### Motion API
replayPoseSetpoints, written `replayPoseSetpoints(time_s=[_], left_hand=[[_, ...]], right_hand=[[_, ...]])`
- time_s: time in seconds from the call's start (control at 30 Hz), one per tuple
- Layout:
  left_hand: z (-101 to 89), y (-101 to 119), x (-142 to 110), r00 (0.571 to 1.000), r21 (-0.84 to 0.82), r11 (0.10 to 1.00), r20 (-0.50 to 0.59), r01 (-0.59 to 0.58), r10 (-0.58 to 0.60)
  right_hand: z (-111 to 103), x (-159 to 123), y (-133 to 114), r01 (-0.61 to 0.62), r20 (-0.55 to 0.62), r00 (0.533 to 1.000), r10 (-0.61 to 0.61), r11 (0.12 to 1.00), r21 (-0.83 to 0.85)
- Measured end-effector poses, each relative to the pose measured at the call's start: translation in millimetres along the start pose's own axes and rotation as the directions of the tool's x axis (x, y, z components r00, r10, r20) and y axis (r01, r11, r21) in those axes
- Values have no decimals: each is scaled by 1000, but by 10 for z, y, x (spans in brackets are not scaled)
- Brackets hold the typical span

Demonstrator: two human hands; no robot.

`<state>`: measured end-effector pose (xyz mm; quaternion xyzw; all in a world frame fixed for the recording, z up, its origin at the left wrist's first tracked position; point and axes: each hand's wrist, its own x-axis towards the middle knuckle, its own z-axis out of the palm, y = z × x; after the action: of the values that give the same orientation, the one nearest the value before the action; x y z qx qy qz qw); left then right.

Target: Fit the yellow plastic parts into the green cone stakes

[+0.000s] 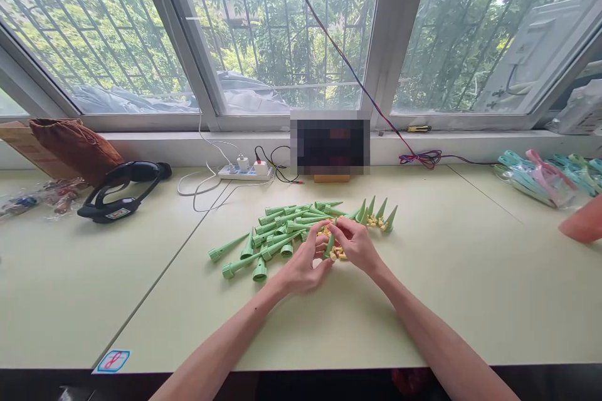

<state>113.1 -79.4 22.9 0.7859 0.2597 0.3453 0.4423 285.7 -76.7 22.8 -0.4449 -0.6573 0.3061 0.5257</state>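
My left hand (pixel 305 266) is curled around a green plastic watering spike (pixel 330 244), with the thumb near its lower end. At the spike's upper end, my right hand (pixel 358 244) pinches it between thumb and fingers. Small yellow valve pieces (pixel 342 254) lie just under and beside the held spike, partly hidden by my fingers. To the left, a loose pile of long green spikes (pixel 277 232) spreads over the table. Several short green spikes with yellow pieces at their bases stand point up (pixel 389 219) behind my right hand.
A black headset (pixel 125 191) and a brown pouch (pixel 75 147) sit on the left of the table (pixel 470 288). Behind the pile are a white power strip (pixel 247 171) and cables. Bagged green and pink items (pixel 540 178) lie at the right, near a reddish object (pixel 583 222).
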Motion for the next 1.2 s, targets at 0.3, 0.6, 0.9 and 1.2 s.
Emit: replayPoseSetpoints(time_s=[0.3,0.6,0.9,1.2], left_hand=[[20,-18,5,999,-53,998,43,27,-24],[0,-34,14,999,95,995,-33,-16,20],[-30,-76,16,998,168,986,-66,3,9],[-61,-69,34,984,178,983,-169,-33,64]], right_hand=[[37,-14,31,-37,3,999,37,999,8],[36,-19,-17,22,-19,1000,-22,999,-26],[8,-45,-86,151,-14,988,-155,977,-151],[-131,-18,-152,214,-57,972,-230,955,-206]])
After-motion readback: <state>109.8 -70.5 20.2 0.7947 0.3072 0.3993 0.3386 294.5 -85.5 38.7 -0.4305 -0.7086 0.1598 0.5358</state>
